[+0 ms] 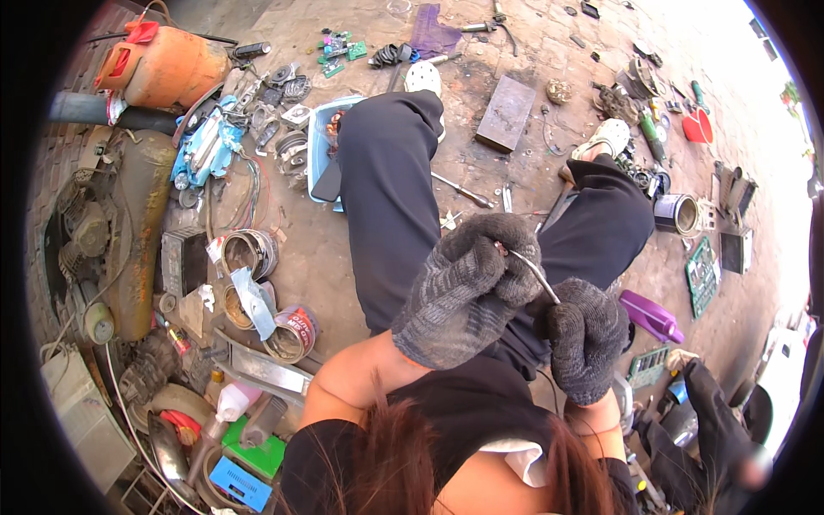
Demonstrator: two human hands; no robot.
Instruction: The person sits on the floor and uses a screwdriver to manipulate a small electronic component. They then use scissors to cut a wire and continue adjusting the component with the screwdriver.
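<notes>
The left hand, in a grey knit glove, is closed in a pinch on a small reddish bit, while the right hand, gloved alike, is closed around the lower end of a thin metal rod; whether the rod is a tool's shaft or a stiff wire, I cannot tell. The two-handed hold is probably for control: the left seems to steady the bit so that the right can guide the rod, and both are raised close to the body, likely so that such small pieces can be seen well. The rod, slightly bowed, bridges the gap, running from the left fingertips toward half past four; it lies at eleven o'clock from the right hand, and the bit sits on the left hand's one o'clock side. Whether rod and bit are joined is too small to make out. The left leg and right leg are spread, which appears to leave working room on the ground between them: a dark block stands at twelve o'clock, with a screwdriver nearer, probably kept within reach. A blue basin sits beside the left leg, at half past ten from the left hand, with copper-coloured pieces in it, perhaps as a collecting place.
</notes>
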